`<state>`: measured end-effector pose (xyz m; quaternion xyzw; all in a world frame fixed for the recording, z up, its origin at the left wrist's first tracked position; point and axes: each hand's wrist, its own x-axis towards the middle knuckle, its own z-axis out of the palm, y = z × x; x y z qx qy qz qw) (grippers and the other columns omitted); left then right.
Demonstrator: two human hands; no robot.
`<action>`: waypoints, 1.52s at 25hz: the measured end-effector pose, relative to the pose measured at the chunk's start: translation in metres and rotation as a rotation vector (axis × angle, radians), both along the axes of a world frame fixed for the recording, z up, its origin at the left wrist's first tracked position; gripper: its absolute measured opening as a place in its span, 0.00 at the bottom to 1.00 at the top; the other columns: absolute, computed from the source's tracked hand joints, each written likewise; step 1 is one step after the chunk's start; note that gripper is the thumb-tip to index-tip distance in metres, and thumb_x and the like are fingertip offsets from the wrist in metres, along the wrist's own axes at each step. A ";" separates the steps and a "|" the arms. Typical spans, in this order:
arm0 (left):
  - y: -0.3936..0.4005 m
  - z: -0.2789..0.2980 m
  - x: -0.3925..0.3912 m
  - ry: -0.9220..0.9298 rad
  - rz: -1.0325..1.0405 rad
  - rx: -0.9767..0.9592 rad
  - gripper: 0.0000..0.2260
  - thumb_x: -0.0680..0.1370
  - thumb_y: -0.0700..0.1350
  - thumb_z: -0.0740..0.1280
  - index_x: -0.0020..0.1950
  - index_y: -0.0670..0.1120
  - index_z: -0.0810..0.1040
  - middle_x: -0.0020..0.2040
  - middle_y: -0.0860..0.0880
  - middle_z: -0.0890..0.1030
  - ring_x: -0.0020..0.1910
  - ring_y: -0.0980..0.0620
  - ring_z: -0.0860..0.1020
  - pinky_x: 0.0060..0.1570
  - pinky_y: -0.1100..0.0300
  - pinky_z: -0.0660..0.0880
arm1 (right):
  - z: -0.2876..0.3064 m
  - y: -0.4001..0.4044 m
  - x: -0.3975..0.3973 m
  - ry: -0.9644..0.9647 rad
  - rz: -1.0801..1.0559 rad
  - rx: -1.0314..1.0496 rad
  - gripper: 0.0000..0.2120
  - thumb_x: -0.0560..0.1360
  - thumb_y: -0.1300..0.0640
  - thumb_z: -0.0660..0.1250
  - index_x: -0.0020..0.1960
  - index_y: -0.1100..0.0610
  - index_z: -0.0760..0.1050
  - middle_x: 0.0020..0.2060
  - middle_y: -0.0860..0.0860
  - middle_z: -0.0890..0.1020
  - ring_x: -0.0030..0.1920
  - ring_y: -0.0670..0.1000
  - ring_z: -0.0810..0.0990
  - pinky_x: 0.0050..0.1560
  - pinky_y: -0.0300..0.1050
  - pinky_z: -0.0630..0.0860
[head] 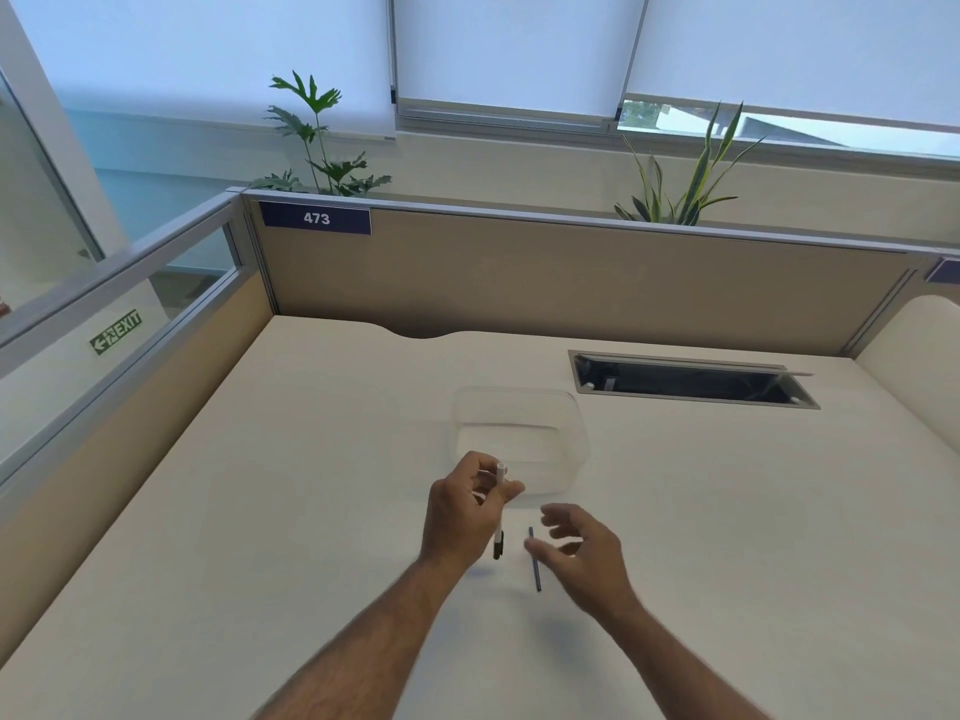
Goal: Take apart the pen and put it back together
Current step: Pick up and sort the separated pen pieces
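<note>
My left hand (462, 506) grips the white pen barrel (500, 504), held nearly upright with its open end at the top and a black tip at the bottom. A thin dark refill (535, 561) shows just right of it, by the thumb of my right hand (582, 553). The right hand's fingers are spread and slightly blurred; whether the refill rests on the desk or is pinched by the thumb cannot be told. Both hands hover above the cream desk (311, 511).
A clear plastic box (519, 439) stands on the desk just beyond my hands. A cable slot (691, 379) with an open lid lies at the back right. Beige partitions (571, 272) wall the desk at the back and left.
</note>
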<state>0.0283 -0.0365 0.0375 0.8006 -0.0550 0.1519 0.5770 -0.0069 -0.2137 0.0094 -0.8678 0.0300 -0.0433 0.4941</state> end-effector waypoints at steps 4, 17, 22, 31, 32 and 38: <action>-0.004 0.001 0.001 -0.008 0.003 -0.039 0.13 0.68 0.50 0.79 0.44 0.49 0.76 0.36 0.55 0.84 0.37 0.57 0.83 0.36 0.64 0.80 | -0.003 0.014 -0.002 0.054 0.152 0.042 0.24 0.68 0.55 0.79 0.62 0.49 0.77 0.53 0.42 0.84 0.53 0.43 0.82 0.51 0.39 0.81; 0.010 -0.011 0.007 0.238 0.137 -0.251 0.16 0.68 0.55 0.78 0.37 0.48 0.75 0.31 0.48 0.83 0.30 0.49 0.83 0.35 0.43 0.82 | 0.002 -0.007 0.007 0.019 -0.025 0.715 0.17 0.74 0.73 0.69 0.60 0.59 0.77 0.38 0.54 0.80 0.39 0.52 0.81 0.42 0.48 0.83; 0.014 -0.033 0.001 0.411 0.063 -0.056 0.22 0.71 0.60 0.74 0.35 0.42 0.75 0.33 0.45 0.83 0.34 0.46 0.82 0.41 0.47 0.80 | 0.014 -0.008 0.022 -0.004 -0.240 1.102 0.13 0.75 0.74 0.67 0.55 0.61 0.78 0.38 0.55 0.79 0.37 0.51 0.83 0.43 0.45 0.84; 0.036 -0.054 -0.015 0.290 0.047 0.553 0.27 0.66 0.71 0.69 0.55 0.54 0.76 0.53 0.57 0.81 0.56 0.52 0.76 0.55 0.54 0.73 | 0.030 0.001 0.026 -0.202 -0.198 0.709 0.10 0.74 0.69 0.72 0.52 0.59 0.81 0.41 0.54 0.83 0.44 0.54 0.84 0.47 0.46 0.84; 0.040 -0.057 -0.017 0.256 0.057 0.642 0.30 0.67 0.72 0.67 0.59 0.53 0.75 0.57 0.56 0.80 0.59 0.51 0.75 0.59 0.53 0.71 | 0.031 0.002 0.026 -0.222 -0.195 0.634 0.11 0.73 0.69 0.73 0.52 0.57 0.82 0.40 0.53 0.84 0.44 0.54 0.85 0.47 0.46 0.84; 0.058 -0.078 -0.026 0.251 0.009 0.991 0.46 0.68 0.78 0.54 0.76 0.48 0.60 0.79 0.48 0.61 0.78 0.48 0.55 0.76 0.43 0.48 | 0.030 0.015 0.022 -0.357 -0.079 0.279 0.16 0.72 0.69 0.73 0.54 0.53 0.81 0.40 0.44 0.85 0.43 0.46 0.85 0.46 0.35 0.82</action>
